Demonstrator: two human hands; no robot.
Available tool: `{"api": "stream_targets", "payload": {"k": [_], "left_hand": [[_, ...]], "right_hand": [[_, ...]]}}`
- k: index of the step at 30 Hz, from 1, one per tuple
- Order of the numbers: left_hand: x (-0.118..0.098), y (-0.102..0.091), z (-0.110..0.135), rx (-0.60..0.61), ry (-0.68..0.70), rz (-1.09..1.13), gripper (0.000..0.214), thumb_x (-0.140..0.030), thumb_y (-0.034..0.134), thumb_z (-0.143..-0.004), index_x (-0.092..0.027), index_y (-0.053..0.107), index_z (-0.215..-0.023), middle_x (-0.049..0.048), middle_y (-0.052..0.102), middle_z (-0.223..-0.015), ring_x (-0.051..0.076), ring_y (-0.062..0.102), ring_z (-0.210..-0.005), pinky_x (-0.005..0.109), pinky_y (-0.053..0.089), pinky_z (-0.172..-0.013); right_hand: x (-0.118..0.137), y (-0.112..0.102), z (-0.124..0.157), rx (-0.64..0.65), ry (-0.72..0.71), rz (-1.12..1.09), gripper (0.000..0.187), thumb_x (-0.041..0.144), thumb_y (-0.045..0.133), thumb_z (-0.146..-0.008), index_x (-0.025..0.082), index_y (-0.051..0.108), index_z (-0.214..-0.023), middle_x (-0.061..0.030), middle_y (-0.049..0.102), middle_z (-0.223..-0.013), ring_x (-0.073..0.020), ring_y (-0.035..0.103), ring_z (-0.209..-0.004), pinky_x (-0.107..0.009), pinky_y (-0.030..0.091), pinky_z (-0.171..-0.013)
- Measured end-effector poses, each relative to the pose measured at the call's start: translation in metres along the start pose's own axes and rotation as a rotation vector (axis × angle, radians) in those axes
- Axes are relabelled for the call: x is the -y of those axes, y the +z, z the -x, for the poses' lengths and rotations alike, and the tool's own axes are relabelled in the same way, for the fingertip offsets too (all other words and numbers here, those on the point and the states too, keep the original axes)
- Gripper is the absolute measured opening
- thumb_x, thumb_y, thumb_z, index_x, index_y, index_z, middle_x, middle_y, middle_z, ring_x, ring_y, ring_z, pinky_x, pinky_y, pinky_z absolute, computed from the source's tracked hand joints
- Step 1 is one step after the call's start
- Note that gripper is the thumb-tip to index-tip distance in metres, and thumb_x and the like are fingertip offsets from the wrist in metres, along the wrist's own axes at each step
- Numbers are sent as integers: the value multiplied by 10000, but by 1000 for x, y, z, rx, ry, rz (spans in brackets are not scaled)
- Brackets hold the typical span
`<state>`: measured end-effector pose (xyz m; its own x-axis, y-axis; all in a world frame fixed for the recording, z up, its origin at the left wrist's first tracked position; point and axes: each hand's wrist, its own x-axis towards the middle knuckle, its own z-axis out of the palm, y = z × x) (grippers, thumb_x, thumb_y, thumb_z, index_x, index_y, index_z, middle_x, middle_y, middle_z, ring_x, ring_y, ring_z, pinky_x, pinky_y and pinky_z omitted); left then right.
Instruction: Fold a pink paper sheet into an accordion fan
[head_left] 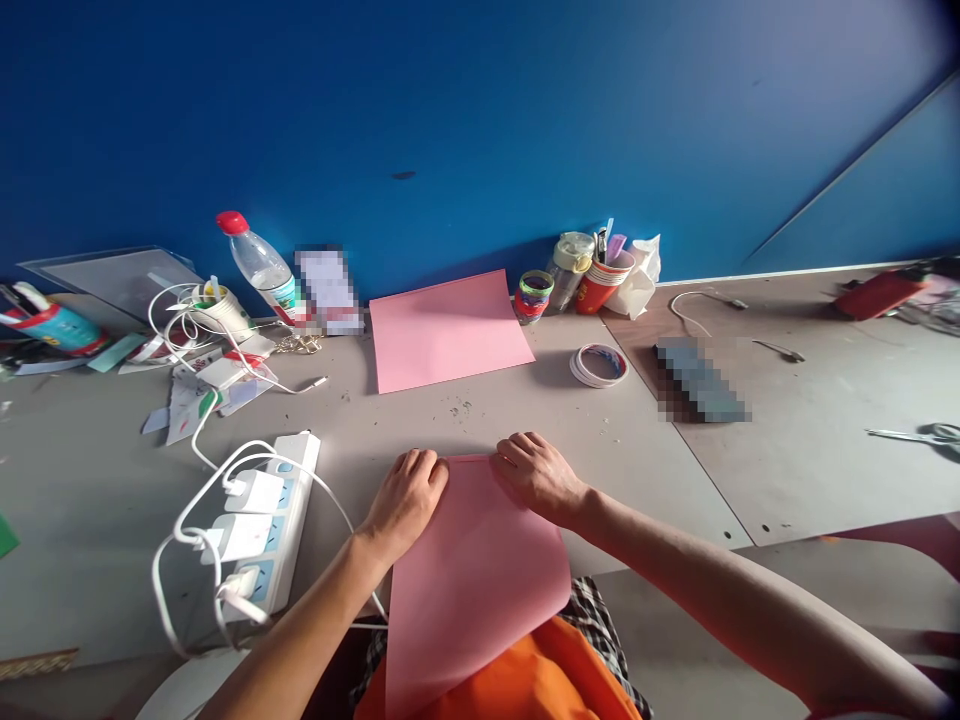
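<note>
Both hands are grasping a pink paper sheet [480,560] at its far side: the left hand [409,490] has its fingers curled over the left corner, the right hand [536,475] over the right, though the thumbs are too hidden to tell how firm the grip is. The sheet runs across the near edge of the table [420,425], between the forearms, its lower part drooping over orange cloth [555,680]. A narrow strip along its far side looks turned over, so the step in hand is probably creasing that margin; the next move seems to call for keeping the strip even and pressing along it without skewing the sheet. A second pink sheet [450,330] lies by the table's far edge, a tape roll [580,370] nearer to its right, and a power strip [300,500] toward the table's near edge, left of the hands.
</note>
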<state>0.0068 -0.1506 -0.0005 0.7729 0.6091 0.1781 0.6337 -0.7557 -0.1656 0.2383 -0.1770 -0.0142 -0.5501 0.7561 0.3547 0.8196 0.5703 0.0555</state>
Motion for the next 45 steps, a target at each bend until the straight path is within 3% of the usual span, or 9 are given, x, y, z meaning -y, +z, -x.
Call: {"api": "stream_targets", "payload": {"k": [8,13,24,32,37,45], "left_hand": [[-14,0,13,13,-92,34,410,28,351,-822,-95,540,-1165,124,599,-1094,221,576,-999,365,494,-927],[-23,4,17,6,-167,44,409,29,346,-828,-98,559,-1153,132,588,-1173,240,560,-1115,365,485,-967],[-35,2,20,49,-239,-10,440,26,365,-824,-70,571,-1200,169,579,-1247,267,548,-1162,400,481,-989],[-34,5,27,39,-229,26,479,49,349,-803,-51,556,-1223,171,544,-1293,312,431,-1285,452,409,-1066],[-34,7,31,46,-248,78,524,56,363,-791,-98,533,-1263,161,509,-1337,320,369,-1330,479,387,-1079],[-32,0,29,67,-225,35,467,15,395,-820,-88,533,-1254,170,512,-1331,329,414,-1293,470,406,-1052]], "right_hand": [[5,-3,10,18,51,10,196,91,435,-897,154,608,-830,-61,559,-804,-169,427,-751,-312,302,-689],[6,-9,13,30,83,-16,207,112,415,-916,151,615,-883,-72,565,-829,-176,443,-770,-314,326,-699],[3,-13,29,66,170,52,237,81,403,-907,137,620,-986,-92,584,-908,-198,455,-816,-322,357,-737],[-2,-17,38,70,182,80,258,79,397,-912,123,616,-1042,-110,597,-934,-218,497,-878,-331,395,-743],[-2,-18,43,107,219,55,278,61,388,-899,129,609,-1052,-115,591,-961,-230,499,-915,-338,418,-750],[-1,-20,44,130,249,52,303,24,401,-859,112,601,-1070,-117,589,-982,-229,493,-911,-340,432,-765]]}}
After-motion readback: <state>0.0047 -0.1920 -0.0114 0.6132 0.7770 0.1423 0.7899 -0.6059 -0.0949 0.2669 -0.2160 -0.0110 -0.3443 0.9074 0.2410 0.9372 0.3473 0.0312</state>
